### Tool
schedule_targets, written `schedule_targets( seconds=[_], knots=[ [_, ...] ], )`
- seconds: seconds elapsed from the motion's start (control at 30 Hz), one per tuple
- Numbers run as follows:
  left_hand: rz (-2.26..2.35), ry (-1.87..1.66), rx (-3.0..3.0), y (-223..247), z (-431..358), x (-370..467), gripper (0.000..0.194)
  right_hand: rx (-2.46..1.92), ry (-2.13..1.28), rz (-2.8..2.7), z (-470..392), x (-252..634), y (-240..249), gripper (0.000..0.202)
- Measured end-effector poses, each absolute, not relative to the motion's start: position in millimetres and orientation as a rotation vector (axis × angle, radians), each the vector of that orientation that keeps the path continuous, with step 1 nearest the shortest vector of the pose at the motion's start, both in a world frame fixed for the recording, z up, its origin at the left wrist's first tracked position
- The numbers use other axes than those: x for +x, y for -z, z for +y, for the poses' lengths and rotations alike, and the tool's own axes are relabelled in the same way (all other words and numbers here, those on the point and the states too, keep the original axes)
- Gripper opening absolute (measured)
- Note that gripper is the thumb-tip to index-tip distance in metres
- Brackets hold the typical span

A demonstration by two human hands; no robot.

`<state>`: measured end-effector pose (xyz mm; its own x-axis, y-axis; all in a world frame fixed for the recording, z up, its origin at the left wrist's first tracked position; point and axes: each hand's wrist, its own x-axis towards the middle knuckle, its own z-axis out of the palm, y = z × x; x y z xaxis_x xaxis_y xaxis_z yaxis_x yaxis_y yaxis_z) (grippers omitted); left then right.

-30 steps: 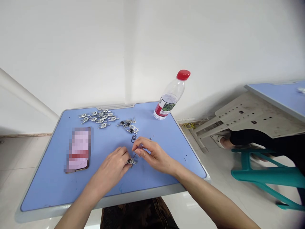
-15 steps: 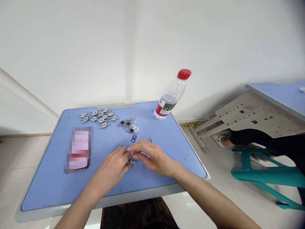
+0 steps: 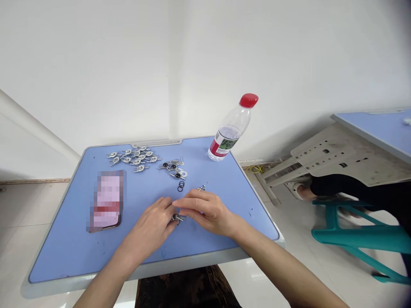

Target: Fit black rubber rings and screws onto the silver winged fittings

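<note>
Near the front middle of the blue table (image 3: pixel 96 252), my left hand (image 3: pixel 157 218) is closed on a small silver metal fitting (image 3: pixel 178 218) with thin tubes pointing right. My right hand (image 3: pixel 205 210) bends over the fitting from the right, its fingertips pinched together at its top. Whatever sits between those fingertips is too small or hidden to name. Just beyond my hands lie black rubber rings (image 3: pixel 180 186). Several tiny screws (image 3: pixel 202 188) are partly covered by my right hand. Farther back are metal parts with black discs (image 3: pixel 173 167).
A pile of silver metal fittings (image 3: pixel 136 156) lies at the back left, with a phone (image 3: pixel 107 201) in front of it. A bottle with a red cap (image 3: pixel 226 137) stands at the back right. Beyond are a green stool (image 3: pixel 362 235), a person's leg (image 3: pixel 330 186) and another table (image 3: pixel 382 128).
The fingers of my right hand have drawn closer together and lowered over the fitting, covering more of the tiny screws. My left hand stays in place on the fitting.
</note>
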<state>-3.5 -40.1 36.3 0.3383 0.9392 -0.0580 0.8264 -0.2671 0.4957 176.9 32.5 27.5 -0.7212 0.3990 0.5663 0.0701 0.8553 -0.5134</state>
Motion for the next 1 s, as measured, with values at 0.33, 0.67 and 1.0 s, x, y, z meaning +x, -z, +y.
schedule_targets(
  seconds=[0.33, 0.67, 1.0],
  knots=[
    [1.521, -0.401, 2.156, -35.4, -40.1, -4.4, 0.019, -0.322, -0.612, -2.349, 32.5, 178.7, -32.9, 0.031],
    [1.53, -0.37, 2.182, -35.9, -39.8, -3.7, 0.018, -0.304, -0.583, -2.341, 32.9, 179.5, -32.9, 0.03],
    [1.536, -0.365, 2.169, -38.0, -40.4, -3.2, 0.018, -0.282, -0.571, -2.359, 32.5, 179.7, -32.4, 0.032]
  ],
)
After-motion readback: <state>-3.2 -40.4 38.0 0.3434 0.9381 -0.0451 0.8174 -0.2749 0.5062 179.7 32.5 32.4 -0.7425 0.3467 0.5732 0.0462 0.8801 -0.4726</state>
